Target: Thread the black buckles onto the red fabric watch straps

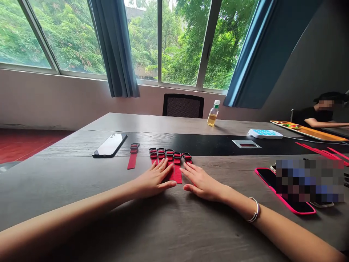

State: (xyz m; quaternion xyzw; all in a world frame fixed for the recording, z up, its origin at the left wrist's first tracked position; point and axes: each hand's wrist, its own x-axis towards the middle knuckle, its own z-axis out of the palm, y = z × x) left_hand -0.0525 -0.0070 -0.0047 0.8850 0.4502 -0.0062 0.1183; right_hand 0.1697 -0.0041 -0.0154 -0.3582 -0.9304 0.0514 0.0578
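Observation:
Several short red straps [177,174] with black buckles lie side by side on the grey table [174,233]. My left hand [156,178] rests flat with fingers spread over the left straps of the row, covering their lower parts. At the right end of the row, my right hand [200,182] lies with its fingers stretched out, the fingertips touching or very close to the last strap [187,158]. Another red strap with a buckle [132,160] lies apart, to the left of the row.
A phone [109,145] lies at the left, a bottle [213,114] stands at the back. On the right are a pink-edged phone [302,207], a white power strip [265,134], red strips [317,151] and an orange tray [313,133]. A person [321,114] sits at far right.

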